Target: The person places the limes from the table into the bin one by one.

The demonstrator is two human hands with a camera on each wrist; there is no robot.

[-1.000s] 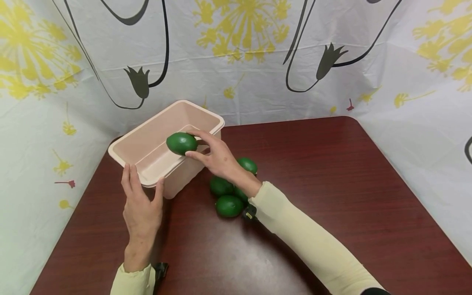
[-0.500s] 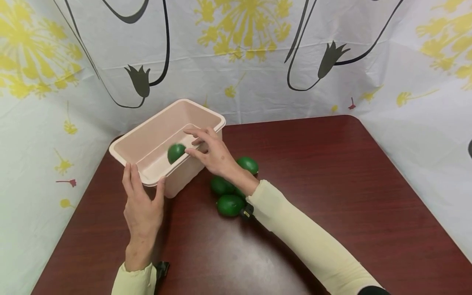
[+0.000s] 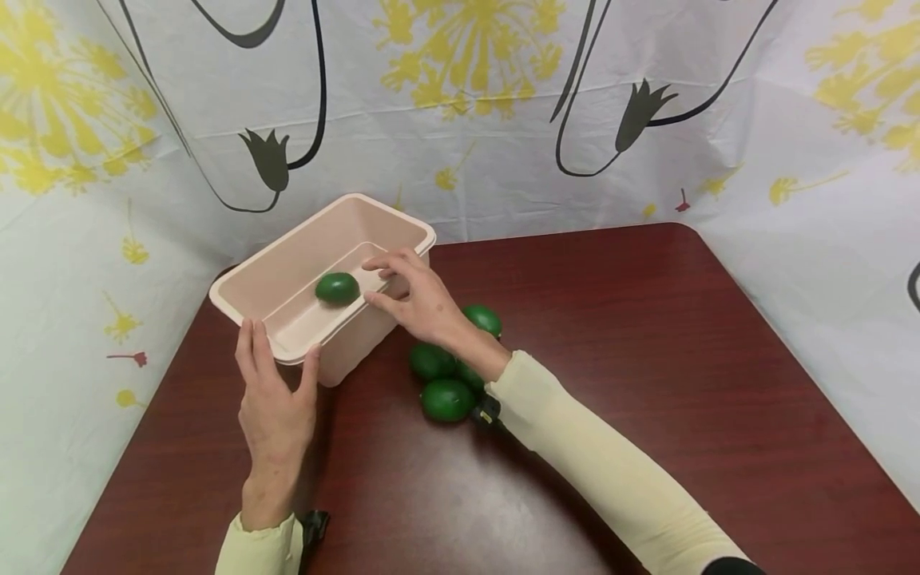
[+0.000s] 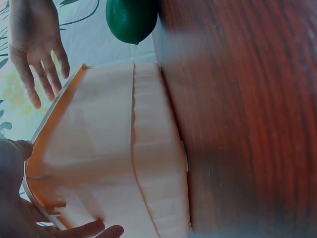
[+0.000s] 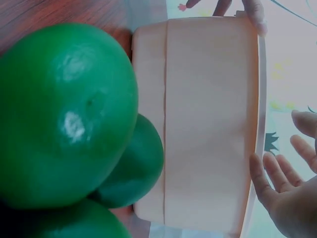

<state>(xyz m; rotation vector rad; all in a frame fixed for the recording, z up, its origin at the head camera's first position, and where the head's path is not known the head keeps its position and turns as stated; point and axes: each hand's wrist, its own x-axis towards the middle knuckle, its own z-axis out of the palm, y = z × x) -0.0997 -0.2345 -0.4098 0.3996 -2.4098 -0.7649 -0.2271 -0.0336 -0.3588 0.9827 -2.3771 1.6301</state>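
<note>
A pale pink plastic tub (image 3: 377, 343) stands at the table's far left, with one smooth, oval green fruit (image 3: 337, 288) lying on its floor. My left hand (image 3: 276, 411) grips the tub's near-left corner, thumb on one side and fingers on the other. Over the right long rim hovers my right hand (image 3: 424, 303), fingers spread apart and nothing between them. Several more green fruits (image 3: 447, 400) are clustered on the table under my right wrist, partly hidden by it. Close up in the right wrist view, a glossy green fruit (image 5: 69, 114) blocks part of the tub's side.
The dark red-brown wooden table (image 3: 611, 319) extends to the right of the fruits. A white cloth (image 3: 489, 184) with yellow and grey flower prints hangs behind it and along both sides. Small black devices sit at both wrists.
My right hand has let go of the fruit, which dropped into the tub, rolled and now lies on its side. The left hand stays at the corner.
</note>
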